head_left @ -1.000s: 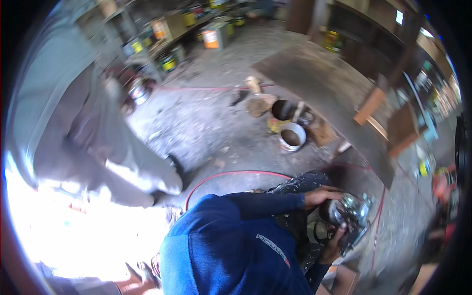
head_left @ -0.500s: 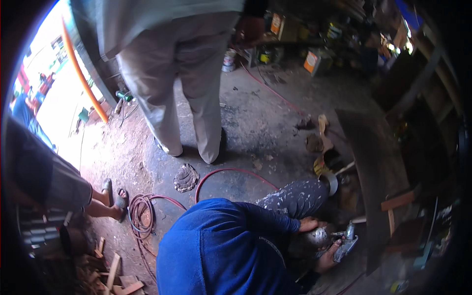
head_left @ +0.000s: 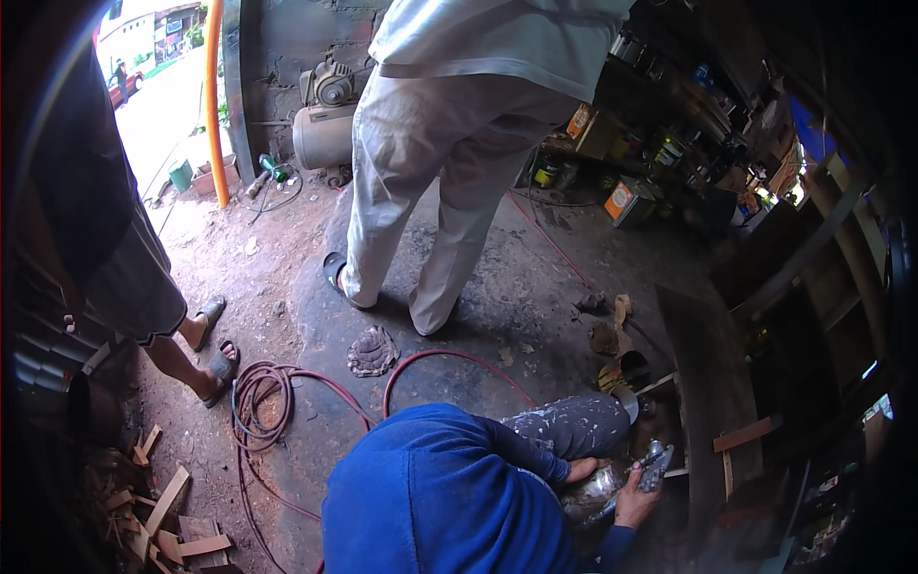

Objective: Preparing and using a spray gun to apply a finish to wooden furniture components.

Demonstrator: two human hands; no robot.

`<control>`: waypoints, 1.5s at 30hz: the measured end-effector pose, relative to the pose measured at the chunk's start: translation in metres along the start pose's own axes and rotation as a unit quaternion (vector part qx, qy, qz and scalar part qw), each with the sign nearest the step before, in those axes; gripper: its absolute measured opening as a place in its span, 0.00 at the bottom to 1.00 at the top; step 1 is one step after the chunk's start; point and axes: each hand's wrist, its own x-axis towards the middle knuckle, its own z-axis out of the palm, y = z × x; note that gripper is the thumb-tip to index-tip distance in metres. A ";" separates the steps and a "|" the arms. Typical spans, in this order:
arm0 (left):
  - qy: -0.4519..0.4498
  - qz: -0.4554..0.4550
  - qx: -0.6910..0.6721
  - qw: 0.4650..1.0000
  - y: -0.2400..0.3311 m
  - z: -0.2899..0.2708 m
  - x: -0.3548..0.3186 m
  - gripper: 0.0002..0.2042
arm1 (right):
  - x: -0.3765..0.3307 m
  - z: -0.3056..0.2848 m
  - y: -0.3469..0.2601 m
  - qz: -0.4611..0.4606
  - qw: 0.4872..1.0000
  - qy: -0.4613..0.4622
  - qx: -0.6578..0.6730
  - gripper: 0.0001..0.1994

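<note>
Neither of my hands is in the picture. Nearest to me, a crouching co-worker in a blue top (head_left: 430, 488) fills the lower middle. One hand of that co-worker (head_left: 580, 469) rests by a silvery rounded container (head_left: 600, 481). The other hand (head_left: 633, 502) grips a metal spray gun (head_left: 654, 467). Just beyond lies a paint-spattered trouser leg (head_left: 574, 426).
A person in pale trousers (head_left: 411, 182) stands ahead; another in sandals (head_left: 222, 368) stands left. A red hose (head_left: 263, 402) coils on the floor. Wood scraps (head_left: 167, 502) lie lower left. An air compressor (head_left: 325, 134) stands behind; a dark board (head_left: 698, 383) leans right.
My view has shifted, bringing the compressor into sight. The person in pale trousers now appears farther right, with feet apart. The co-worker's spray gun has tilted and moved slightly left.
</note>
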 end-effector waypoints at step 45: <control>-0.418 0.090 0.487 0.761 -0.162 0.133 0.577 0.30 | -0.120 0.009 -0.059 0.477 0.800 0.355 -0.083 0.17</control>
